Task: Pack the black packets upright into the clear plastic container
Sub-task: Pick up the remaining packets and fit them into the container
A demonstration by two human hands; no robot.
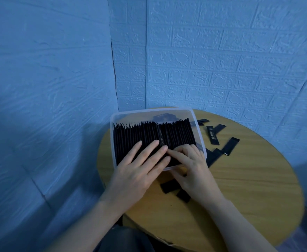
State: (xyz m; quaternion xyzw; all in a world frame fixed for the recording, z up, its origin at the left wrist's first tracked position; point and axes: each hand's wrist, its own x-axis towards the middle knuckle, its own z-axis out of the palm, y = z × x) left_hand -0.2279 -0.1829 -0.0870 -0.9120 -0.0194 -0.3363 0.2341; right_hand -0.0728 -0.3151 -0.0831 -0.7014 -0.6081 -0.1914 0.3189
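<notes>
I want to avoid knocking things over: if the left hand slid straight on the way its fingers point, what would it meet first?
Only more upright black packets under the left hand; beyond them, probably the clear container far wall.

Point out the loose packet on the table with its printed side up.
The loose packet right of the container: pale print on its face; the other loose ones look plain black.

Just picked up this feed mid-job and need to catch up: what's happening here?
A person is packing black packets upright into a clear plastic container on a round wooden table. The row already spans nearly the whole container. The left hand lies flat on the packet tops, fingers straight, while the right hand works with curled fingers at the row's near edge; what it pinches is unclear. Several loose packets lie flat on the table, right of and in front of the container.
</notes>
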